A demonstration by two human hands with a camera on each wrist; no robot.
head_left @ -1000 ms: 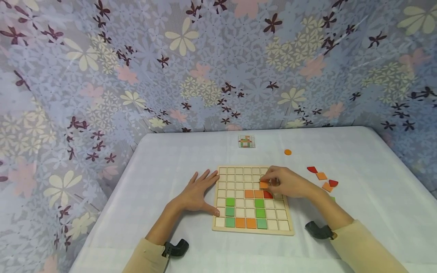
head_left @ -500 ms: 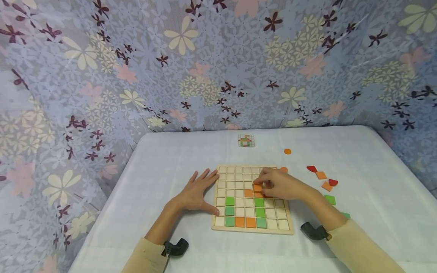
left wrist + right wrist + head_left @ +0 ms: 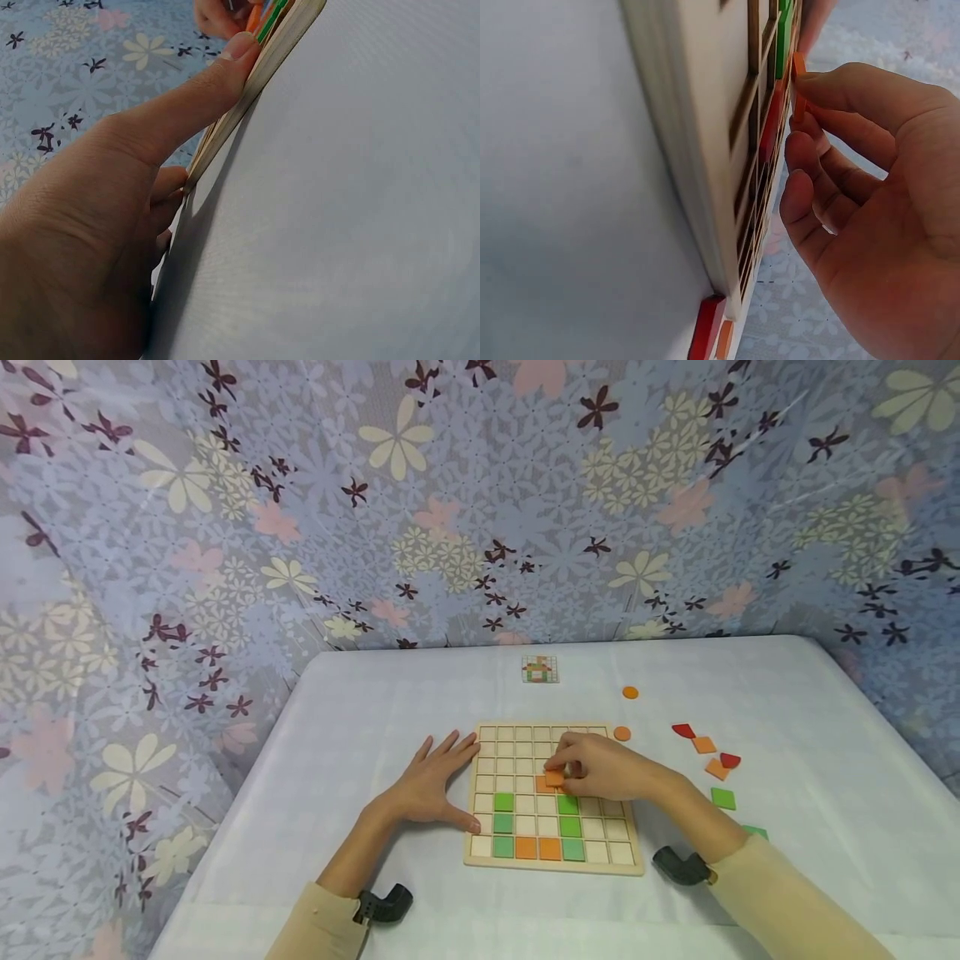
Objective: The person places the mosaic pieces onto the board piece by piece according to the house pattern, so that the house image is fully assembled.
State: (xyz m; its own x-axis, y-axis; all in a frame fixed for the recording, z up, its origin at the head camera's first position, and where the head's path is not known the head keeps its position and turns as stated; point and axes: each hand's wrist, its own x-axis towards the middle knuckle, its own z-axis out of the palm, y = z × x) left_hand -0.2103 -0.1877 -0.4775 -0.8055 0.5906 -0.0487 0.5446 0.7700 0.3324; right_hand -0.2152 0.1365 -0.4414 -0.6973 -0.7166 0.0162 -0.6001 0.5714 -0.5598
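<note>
My right hand (image 3: 603,767) pinches an orange square tile (image 3: 554,777) between thumb and fingers, close over the middle of a wooden grid board (image 3: 555,867). In the right wrist view the tile (image 3: 799,94) stands out from the board's face, near a red piece (image 3: 769,131) set in a cell. My left hand (image 3: 427,789) lies spread at the board's left side, thumb and fingertips touching its edge. The left wrist view shows that thumb against the wooden rim (image 3: 247,97). Green tiles (image 3: 503,802) and orange tiles (image 3: 537,848) fill some cells; the right hand hides others.
A small pattern card (image 3: 540,669) lies behind the board on the white-covered table (image 3: 390,693). To the right are orange discs (image 3: 630,692), red pieces (image 3: 683,731), orange squares (image 3: 703,745) and green squares (image 3: 723,798). A floral curtain (image 3: 480,527) hangs behind.
My right hand has moved left across the board with the orange tile, now over the row of orange tiles. An orange disc by the board's upper right corner is uncovered. My left hand stays put.
</note>
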